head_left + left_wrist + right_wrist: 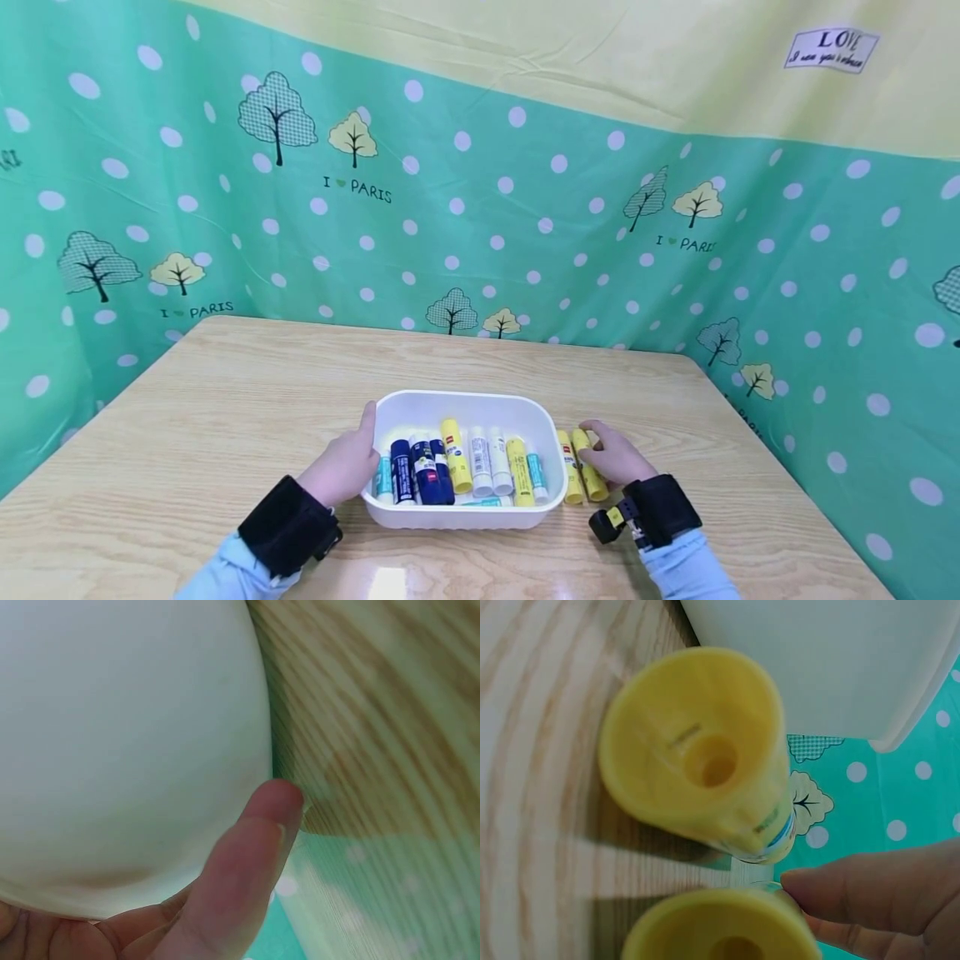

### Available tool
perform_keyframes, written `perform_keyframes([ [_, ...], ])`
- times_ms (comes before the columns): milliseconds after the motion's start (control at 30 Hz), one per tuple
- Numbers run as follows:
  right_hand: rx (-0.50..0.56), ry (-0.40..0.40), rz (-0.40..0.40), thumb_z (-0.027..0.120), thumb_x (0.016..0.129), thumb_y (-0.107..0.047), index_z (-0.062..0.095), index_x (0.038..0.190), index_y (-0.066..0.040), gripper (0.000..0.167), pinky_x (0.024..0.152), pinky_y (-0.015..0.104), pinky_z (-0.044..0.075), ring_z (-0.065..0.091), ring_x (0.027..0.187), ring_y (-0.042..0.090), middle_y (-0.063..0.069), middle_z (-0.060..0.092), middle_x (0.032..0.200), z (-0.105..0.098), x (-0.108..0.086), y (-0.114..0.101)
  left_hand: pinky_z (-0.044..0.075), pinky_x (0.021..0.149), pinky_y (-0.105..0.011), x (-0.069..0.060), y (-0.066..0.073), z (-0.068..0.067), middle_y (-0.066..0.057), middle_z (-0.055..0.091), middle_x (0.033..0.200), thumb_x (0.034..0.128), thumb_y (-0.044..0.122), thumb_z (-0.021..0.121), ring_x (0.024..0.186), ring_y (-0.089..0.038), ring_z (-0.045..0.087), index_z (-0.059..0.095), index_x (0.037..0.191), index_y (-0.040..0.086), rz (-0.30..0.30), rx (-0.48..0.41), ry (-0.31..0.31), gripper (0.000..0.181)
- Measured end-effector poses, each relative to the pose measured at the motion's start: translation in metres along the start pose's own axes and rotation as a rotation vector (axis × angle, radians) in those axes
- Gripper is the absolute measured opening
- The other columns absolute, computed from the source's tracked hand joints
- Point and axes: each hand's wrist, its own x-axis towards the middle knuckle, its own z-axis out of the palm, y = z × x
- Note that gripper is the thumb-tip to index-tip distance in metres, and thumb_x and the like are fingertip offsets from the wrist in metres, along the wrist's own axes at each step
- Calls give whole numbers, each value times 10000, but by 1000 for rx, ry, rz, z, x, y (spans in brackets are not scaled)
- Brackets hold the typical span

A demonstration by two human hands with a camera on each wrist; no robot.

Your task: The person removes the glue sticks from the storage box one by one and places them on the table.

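Note:
A white plastic bin (457,518) holds several glue sticks in dark blue, yellow, white and teal. My left hand (347,461) holds the bin's left end; in the left wrist view its fingers (240,877) lie against the smooth white wall (127,750). Right of the bin, two yellow glue sticks lie side by side on the table. My right hand (617,457) pinches the outer one (592,475), while the inner one (570,471) lies close to the bin. The right wrist view shows the hollow ends of both, with a fingertip at the lower tube (720,904).
The wooden table (247,400) extends around the bin. Behind it and at both sides hangs a green and cream curtain (480,208) with white dots and printed trees. Black bands (288,525) are on both wrists.

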Motion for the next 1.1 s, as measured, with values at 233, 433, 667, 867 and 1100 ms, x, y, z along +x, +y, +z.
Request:
perform_keyframes([
  [233, -23, 3, -2, 493, 816, -152, 356, 1281, -94, 488, 447, 278, 462, 533, 686, 203, 188, 509, 961, 2, 0, 0, 448, 507, -260, -1, 0, 0, -308, 550, 957, 809, -9, 381, 594, -183, 557, 11, 1332, -106, -3, 1, 5, 648],
  [433, -17, -3, -5, 495, 813, -136, 346, 1282, -80, 496, 459, 279, 471, 537, 669, 194, 170, 507, 917, 2, -2, -1, 431, 483, -248, 1, -2, 2, -285, 561, 916, 819, 1, 373, 557, -166, 538, 2, 1339, -89, -13, -10, -1, 645],
  [667, -6, -12, 8, 491, 816, -132, 339, 1288, -83, 499, 469, 279, 473, 534, 674, 196, 169, 500, 930, 3, -3, -1, 440, 493, -254, 1, -3, 4, -275, 568, 908, 827, 8, 377, 565, -168, 546, 12, 1339, -91, -9, 1, 0, 636],
  [867, -2, -10, 8, 492, 815, -132, 333, 1292, -80, 505, 470, 284, 476, 535, 687, 200, 180, 495, 949, 4, -2, 1, 432, 482, -248, 0, -1, 3, -260, 575, 868, 824, 8, 387, 555, -167, 540, 13, 1337, -94, -8, 4, 2, 643],
  [1100, 7, -8, 9, 489, 814, -136, 322, 1297, -64, 516, 472, 292, 480, 538, 697, 205, 182, 493, 945, 3, -2, 0, 425, 473, -243, -1, 0, 2, -253, 576, 845, 823, 8, 384, 543, -165, 535, 11, 1335, -98, -9, 4, 3, 642],
])
